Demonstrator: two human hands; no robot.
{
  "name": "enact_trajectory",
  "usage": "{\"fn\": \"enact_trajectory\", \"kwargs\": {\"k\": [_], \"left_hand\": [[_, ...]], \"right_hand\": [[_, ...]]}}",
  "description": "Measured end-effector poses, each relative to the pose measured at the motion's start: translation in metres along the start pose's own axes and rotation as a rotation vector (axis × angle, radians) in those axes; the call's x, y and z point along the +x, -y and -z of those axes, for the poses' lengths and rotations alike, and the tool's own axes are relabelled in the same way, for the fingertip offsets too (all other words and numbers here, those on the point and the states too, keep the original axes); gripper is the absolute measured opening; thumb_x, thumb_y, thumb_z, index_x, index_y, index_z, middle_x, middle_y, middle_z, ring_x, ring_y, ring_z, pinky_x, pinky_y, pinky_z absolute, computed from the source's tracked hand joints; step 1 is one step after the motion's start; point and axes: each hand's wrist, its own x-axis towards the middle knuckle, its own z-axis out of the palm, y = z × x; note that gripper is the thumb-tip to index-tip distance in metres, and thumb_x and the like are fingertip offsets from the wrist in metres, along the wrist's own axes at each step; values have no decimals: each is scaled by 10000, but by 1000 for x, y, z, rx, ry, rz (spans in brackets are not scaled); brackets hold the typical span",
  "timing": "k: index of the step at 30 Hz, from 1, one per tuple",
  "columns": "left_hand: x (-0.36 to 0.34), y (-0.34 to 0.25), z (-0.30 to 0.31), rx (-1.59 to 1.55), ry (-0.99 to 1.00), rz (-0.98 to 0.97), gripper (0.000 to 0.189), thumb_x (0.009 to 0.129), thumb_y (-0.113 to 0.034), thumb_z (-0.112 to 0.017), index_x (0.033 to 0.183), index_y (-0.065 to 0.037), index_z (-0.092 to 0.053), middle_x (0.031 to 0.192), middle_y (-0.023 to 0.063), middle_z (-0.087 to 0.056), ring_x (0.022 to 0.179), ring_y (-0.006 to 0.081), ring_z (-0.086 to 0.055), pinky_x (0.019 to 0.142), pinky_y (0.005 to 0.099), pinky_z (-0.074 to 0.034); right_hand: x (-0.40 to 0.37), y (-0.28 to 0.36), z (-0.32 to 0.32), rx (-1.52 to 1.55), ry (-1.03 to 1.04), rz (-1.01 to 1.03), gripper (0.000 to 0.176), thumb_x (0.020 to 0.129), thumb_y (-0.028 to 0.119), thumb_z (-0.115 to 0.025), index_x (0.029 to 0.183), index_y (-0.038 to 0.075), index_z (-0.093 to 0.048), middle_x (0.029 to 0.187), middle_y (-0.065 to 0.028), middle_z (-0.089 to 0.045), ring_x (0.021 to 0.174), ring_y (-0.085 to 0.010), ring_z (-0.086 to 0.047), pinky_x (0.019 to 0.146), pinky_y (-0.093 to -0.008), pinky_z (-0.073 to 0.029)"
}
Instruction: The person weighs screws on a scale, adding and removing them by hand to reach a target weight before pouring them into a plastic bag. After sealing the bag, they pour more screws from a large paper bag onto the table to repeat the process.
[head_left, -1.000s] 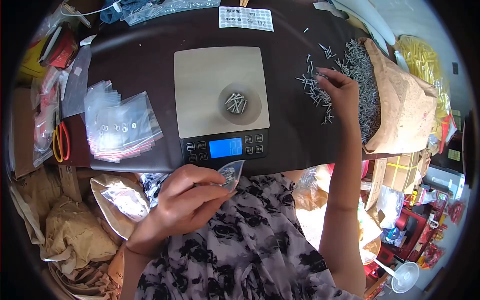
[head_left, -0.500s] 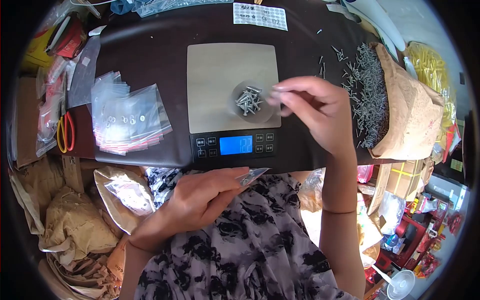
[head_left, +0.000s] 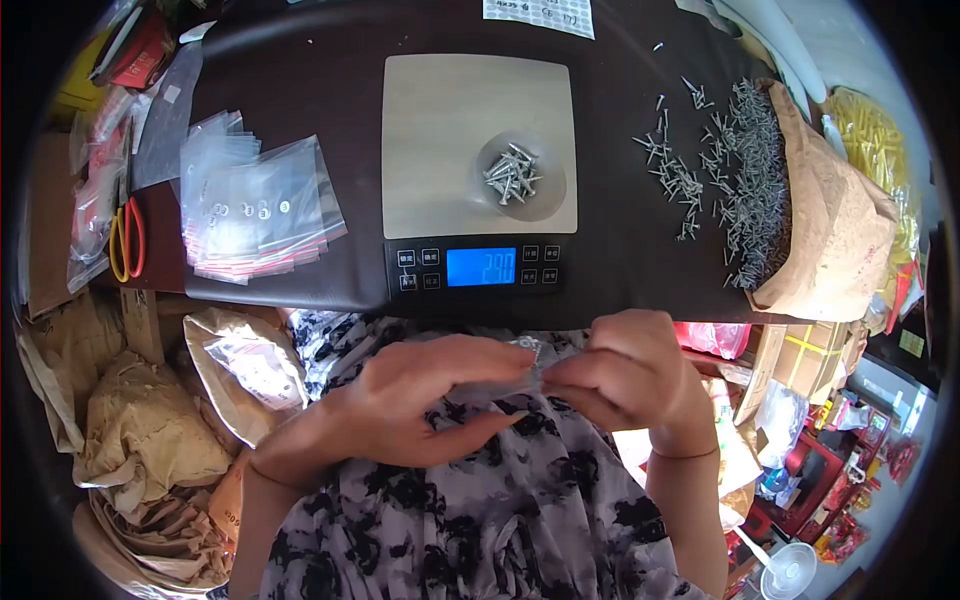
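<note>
My left hand [head_left: 430, 395] holds a small clear zip bag [head_left: 505, 388] above my lap, thumb apart below it. My right hand [head_left: 635, 375] is closed, pinching the bag's right edge; its fingertips are partly hidden. What lies inside the bag is hard to make out. Beyond my hands stands a digital scale [head_left: 430, 140] with a lit blue display that seems to read 29.0. On its plate sits a small round clear dish [head_left: 550, 195] with several silver screws [head_left: 513, 175] in it.
Left of the scale lies a fanned stack of zip bags [head_left: 265, 210], with scissors [head_left: 128, 240] farther left. At right, a heap of screws [head_left: 750, 190] spills from a brown paper bag [head_left: 835, 215]. A dotted label sheet [head_left: 545, 14] lies behind the scale.
My right hand has moved from beside the dish down to the zip bag and grips its edge. The dish holds more screws, and the display number has risen. The view has shifted slightly.
</note>
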Motion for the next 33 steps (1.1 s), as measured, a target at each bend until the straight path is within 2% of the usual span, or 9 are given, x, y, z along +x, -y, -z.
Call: {"fn": "enact_trajectory", "kwargs": {"k": [3, 12, 18, 21, 24, 27, 28, 31, 33], "left_hand": [[5, -5, -2, 121, 33, 78, 203, 735, 46, -711, 908, -2, -614, 942, 140, -662, 822, 255, -673, 681, 309, -553], [1, 0, -5, 50, 111, 198, 132, 730, 27, -727, 804, -9, -623, 935, 142, -679, 962, 264, -672, 741, 309, -558], [-4, 4, 15, -130, -33, 375, 169, 707, 134, -694, 705, -10, -607, 983, 174, -685, 1042, 305, -640, 869, 401, -547], [-9, 12, 33, -86, -169, 380, 158, 723, 113, -705, 708, -17, -615, 958, 158, -684, 1001, 288, -657, 871, 386, -547], [-12, 16, 55, 263, -308, 335, 157, 701, 68, -747, 753, -14, -623, 969, 140, -679, 1009, 256, -650, 868, 362, -529], [-14, 22, 73, 710, -404, 344, 146, 730, 53, -731, 836, 9, -640, 1048, 152, -671, 1086, 265, -620, 915, 354, -486], [-18, 27, 81, 792, -361, 307, 209, 761, 62, -681, 966, 26, -660, 1132, 178, -647, 1151, 304, -582, 969, 370, -455], [-22, 37, 88, 1091, -295, 283, 296, 778, 85, -629, 1068, 30, -649, 1190, 203, -615, 1206, 326, -534, 1003, 387, -431], [-28, 45, 89, 1078, -288, 317, 330, 794, 85, -589, 1118, 35, -630, 1226, 216, -586, 1217, 315, -518, 993, 383, -447]], "right_hand": [[0, 7, -5, -48, 23, -7, 194, 672, 86, -753, 714, 69, -565, 623, -19, -406, 501, -157, -506, 427, -286, -417], [-5, 4, -19, -45, -27, 94, 297, 647, 164, -790, 643, 74, -507, 613, -15, -398, 485, -154, -494, 420, -290, -407], [-30, -8, 2, 89, -17, -52, 311, 626, 141, -818, 583, 75, -517, 554, -4, -426, 452, -141, -458, 408, -296, -345], [-66, -13, 20, 384, -62, -367, 311, 622, 80, -813, 543, 74, -512, 518, -7, -438, 440, -136, -423, 408, -293, -290], [-96, -28, 53, 662, 161, -610, 278, 637, 23, -733, 512, 47, -485, 495, -3, -431, 426, -114, -369, 431, -287, -220], [-105, -42, 66, 725, 87, -708, 297, 662, 38, -727, 510, 43, -471, 505, 8, -446, 437, -86, -367, 429, -283, -231], [-101, -40, 61, 639, -55, -714, 225, 710, 77, -730, 585, 29, -549, 512, 13, -461, 452, -59, -351, 430, -264, -246], [-55, -40, 53, 211, -107, -838, 120, 744, 99, -726, 735, 20, -635, 551, 9, -498, 467, -47, -342, 435, -245, -268], [-17, -44, 43, 44, -113, -665, 122, 768, 103, -709, 867, 40, -673, 590, 9, -510, 490, -44, -325, 453, -228, -277]]}}
